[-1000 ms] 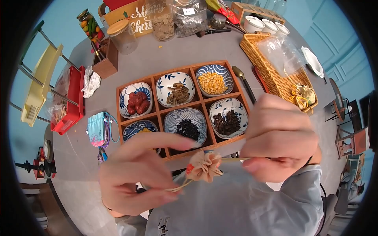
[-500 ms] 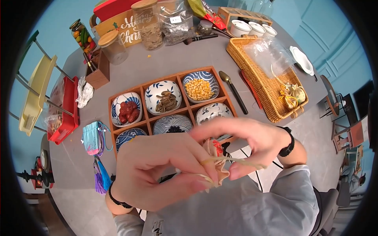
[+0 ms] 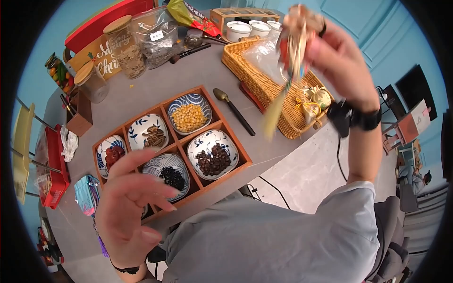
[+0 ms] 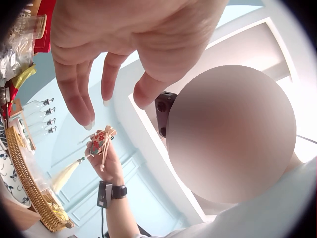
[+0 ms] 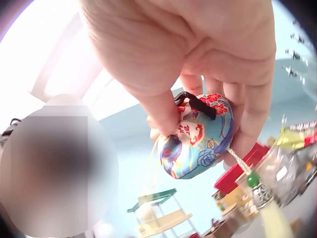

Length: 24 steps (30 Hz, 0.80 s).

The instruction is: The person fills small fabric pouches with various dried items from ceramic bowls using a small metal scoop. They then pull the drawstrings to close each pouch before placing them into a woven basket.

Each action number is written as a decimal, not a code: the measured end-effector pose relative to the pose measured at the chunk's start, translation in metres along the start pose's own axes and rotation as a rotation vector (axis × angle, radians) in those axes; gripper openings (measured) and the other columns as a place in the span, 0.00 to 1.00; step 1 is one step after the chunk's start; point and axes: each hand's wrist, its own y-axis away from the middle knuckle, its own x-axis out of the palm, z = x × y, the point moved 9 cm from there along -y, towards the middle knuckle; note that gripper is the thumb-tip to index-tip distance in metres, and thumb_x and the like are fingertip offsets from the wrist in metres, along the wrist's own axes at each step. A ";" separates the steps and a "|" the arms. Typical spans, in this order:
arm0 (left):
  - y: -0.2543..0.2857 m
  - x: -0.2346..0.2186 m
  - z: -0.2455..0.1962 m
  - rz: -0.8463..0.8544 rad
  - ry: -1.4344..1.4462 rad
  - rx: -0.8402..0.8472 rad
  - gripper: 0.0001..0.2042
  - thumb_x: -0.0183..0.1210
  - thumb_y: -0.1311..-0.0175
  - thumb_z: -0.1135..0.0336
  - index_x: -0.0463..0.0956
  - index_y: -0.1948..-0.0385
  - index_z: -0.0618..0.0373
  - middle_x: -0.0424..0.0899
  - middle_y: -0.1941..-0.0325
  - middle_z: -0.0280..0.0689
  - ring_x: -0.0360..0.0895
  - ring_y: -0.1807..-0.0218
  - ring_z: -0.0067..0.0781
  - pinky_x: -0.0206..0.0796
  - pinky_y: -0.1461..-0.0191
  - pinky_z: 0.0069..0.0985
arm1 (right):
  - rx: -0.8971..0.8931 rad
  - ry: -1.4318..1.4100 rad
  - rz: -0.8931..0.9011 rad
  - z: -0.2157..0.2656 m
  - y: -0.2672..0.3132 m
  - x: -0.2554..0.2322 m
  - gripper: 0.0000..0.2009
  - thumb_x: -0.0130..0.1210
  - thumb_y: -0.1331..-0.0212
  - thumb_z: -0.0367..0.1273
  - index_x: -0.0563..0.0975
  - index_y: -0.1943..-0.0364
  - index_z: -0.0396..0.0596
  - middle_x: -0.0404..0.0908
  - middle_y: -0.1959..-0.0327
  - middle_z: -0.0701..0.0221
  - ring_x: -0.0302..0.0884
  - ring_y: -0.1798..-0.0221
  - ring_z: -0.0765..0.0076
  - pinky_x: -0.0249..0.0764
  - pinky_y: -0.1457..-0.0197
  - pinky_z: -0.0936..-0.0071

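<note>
High at the right, my right hand (image 3: 342,61) holds a small flowered pouch (image 3: 297,45) between thumb and fingers. The right wrist view shows the pouch (image 5: 198,141) round and blue with red flowers, a black cord end, a green bead (image 5: 253,179) and a pale tassel (image 5: 275,220) hanging from it. In the left wrist view the pouch (image 4: 100,143) has a gathered top and loose light cords. My left hand (image 3: 132,203) is raised in front of the wooden tray (image 3: 207,187), its fingers apart and gently bent, holding nothing.
Bowls of corn (image 3: 188,118), dark beans and red dates sit in the tray. A spoon (image 3: 233,111) lies beside it. The wicker basket (image 3: 257,82) holds clear plastic and small gold pouches. Jars (image 3: 92,85) and bags stand at the back; a blue pouch (image 3: 87,194) lies left.
My left hand has let go of the cords and moved left, its fingers spreading. My right hand has lifted the pouch up and to the right, the tassel swinging below. The head view has turned.
</note>
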 end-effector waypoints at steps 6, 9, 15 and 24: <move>0.017 -0.009 0.014 0.059 -0.041 -0.030 0.29 0.74 0.42 0.51 0.78 0.51 0.69 0.69 0.33 0.56 0.86 0.55 0.38 0.80 0.53 0.30 | 0.168 -0.007 -0.062 -0.062 -0.018 -0.075 0.20 0.56 0.26 0.39 0.73 0.35 0.47 0.84 0.50 0.74 0.80 0.48 0.78 0.78 0.42 0.73; 0.025 -0.014 0.017 0.044 -0.029 -0.036 0.28 0.74 0.42 0.52 0.79 0.52 0.69 0.70 0.35 0.56 0.87 0.56 0.39 0.80 0.52 0.30 | 0.354 -0.029 -0.103 -0.126 0.011 -0.065 0.23 0.54 0.24 0.43 0.72 0.32 0.50 0.81 0.47 0.75 0.79 0.44 0.78 0.76 0.34 0.67; 0.045 -0.036 0.010 0.071 -0.170 -0.021 0.30 0.70 0.39 0.45 0.75 0.51 0.66 0.71 0.38 0.55 0.85 0.64 0.34 0.80 0.60 0.28 | 0.879 -0.149 0.164 -0.192 0.079 -0.021 0.21 0.57 0.26 0.42 0.73 0.37 0.46 0.80 0.51 0.75 0.80 0.48 0.80 0.86 0.47 0.69; 0.079 -0.101 -0.010 -0.132 -0.149 -0.004 0.28 0.72 0.38 0.57 0.73 0.45 0.70 0.81 0.43 0.56 0.84 0.57 0.34 0.78 0.51 0.30 | 0.793 0.415 0.205 -0.190 0.083 -0.008 0.13 0.57 0.32 0.37 0.77 0.58 0.37 0.79 0.70 0.73 0.77 0.68 0.77 0.72 0.64 0.75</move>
